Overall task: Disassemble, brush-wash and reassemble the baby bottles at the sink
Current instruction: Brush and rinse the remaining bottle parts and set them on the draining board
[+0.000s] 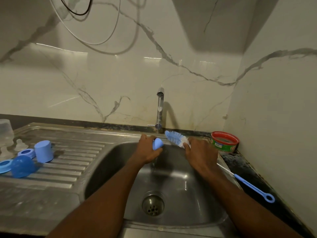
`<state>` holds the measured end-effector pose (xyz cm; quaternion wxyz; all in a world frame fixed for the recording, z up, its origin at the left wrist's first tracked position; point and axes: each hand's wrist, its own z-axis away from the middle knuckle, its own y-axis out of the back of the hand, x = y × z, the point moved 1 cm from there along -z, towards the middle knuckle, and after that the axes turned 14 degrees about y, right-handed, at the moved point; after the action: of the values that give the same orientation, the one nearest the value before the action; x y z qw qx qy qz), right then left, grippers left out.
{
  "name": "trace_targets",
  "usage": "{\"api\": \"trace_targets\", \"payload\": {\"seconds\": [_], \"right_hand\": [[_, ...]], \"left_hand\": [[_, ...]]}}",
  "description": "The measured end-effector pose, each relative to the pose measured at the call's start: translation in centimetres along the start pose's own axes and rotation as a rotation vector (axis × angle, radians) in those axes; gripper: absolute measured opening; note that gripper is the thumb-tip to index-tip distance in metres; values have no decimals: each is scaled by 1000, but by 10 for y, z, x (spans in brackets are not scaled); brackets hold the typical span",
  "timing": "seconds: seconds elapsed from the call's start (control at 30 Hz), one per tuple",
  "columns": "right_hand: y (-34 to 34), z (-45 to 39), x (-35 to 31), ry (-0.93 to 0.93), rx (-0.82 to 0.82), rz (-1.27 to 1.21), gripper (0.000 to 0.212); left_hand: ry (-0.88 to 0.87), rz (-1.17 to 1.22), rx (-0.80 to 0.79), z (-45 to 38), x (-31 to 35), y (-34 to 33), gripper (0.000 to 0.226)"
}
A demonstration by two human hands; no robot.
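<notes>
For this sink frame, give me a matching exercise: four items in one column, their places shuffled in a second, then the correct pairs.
Items
1. bottle brush
2. blue cap
3. thin blue brush
4. red-rimmed tub

Places
A. in the left hand
B. in the back right corner of the counter
C. in the right hand
D. lying on the counter right of the sink

Pairs: 1-C, 2-A, 3-D, 4-B

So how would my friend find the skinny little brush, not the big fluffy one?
Start at the steel sink and look along its right edge. There lies the thin brush, blue-handled with a ring at its end. Unlike the bushy bottle brush in the right hand, nobody holds it.
</notes>
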<state>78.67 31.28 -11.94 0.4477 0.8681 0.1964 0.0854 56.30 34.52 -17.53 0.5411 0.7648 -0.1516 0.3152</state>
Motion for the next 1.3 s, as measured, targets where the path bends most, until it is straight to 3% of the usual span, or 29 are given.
{"api": "trace_targets", "payload": {"seconds": [0.23, 0.37, 0.5, 0.77, 0.93, 1.03, 1.17, 1.3], "right_hand": [[-1, 2, 0, 39, 24, 34, 27], [-1, 1, 0, 28, -1, -3, 27], [0, 2, 0, 10, 1, 18, 29], [-3, 1, 2, 2, -47, -1, 28], [-1, 1, 4, 10, -25, 1, 28], [-2, 2, 4, 18, -10, -1, 29], [-5, 2, 4, 22, -24, 7, 30], [-6, 1, 5, 23, -18, 7, 31]], "left_hand": [[-21, 60, 47, 3, 2, 5, 48], [-43, 210, 95, 7, 9, 11, 63], [15, 149, 62, 9, 5, 7, 51], [-14, 167, 99, 8, 3, 6, 59], [53, 152, 79, 9, 4, 9, 47], [40, 249, 129, 7, 3, 8, 50], [20, 156, 72, 9, 4, 6, 54], [-20, 230, 98, 7, 5, 7, 56]]}}
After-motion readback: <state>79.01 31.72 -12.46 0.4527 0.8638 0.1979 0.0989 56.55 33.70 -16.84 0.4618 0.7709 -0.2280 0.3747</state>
